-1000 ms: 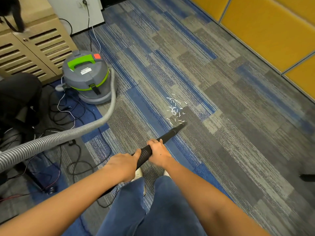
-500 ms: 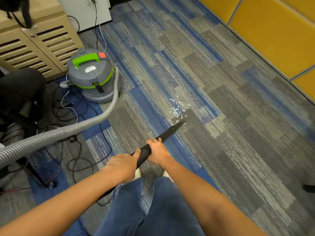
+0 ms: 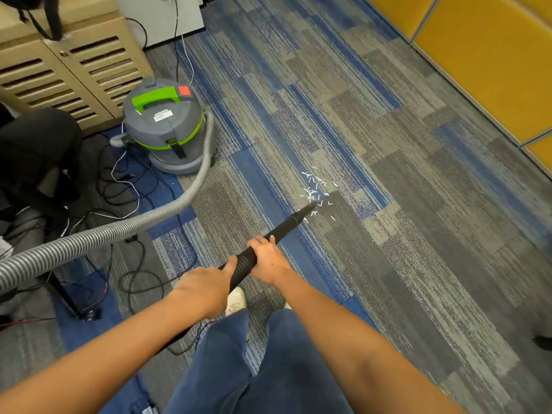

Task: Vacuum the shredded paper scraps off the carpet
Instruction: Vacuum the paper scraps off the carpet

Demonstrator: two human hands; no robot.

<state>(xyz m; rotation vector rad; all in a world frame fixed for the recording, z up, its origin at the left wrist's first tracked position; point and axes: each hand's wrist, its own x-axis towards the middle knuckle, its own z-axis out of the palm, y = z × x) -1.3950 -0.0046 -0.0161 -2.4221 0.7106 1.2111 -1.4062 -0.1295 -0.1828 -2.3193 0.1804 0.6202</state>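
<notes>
Down on the carpet (image 3: pixel 418 204), just past the person's feet, a small bunch of white paper scraps (image 3: pixel 313 186) lies where a blue stripe meets a grey patch. Both hands hold the black tube (image 3: pixel 286 227) of the vacuum. The right hand (image 3: pixel 268 258) is in front, its grip wrapped right round the tube with the fingers curled over the top. The left hand (image 3: pixel 203 289) is just behind it, its grip closed round the thick ribbed end. I think two hands are used so the front one can aim and the back one can steady. The tube slopes down and away from the person, so its thin tip sits at the near edge of the scraps. I cannot tell if the tip touches the carpet. A few scraps lie beside the tip and most lie just beyond it, so much of the job looks not yet done. A long grey hose (image 3: pixel 119 228) bends back to the grey and green vacuum cleaner (image 3: pixel 164 127), which stands off to the left, well apart from the scraps, near loose cables (image 3: pixel 128 186) and a tan cabinet (image 3: pixel 74 64). The hose has a slack bend, so the tube looks free to reach further.
</notes>
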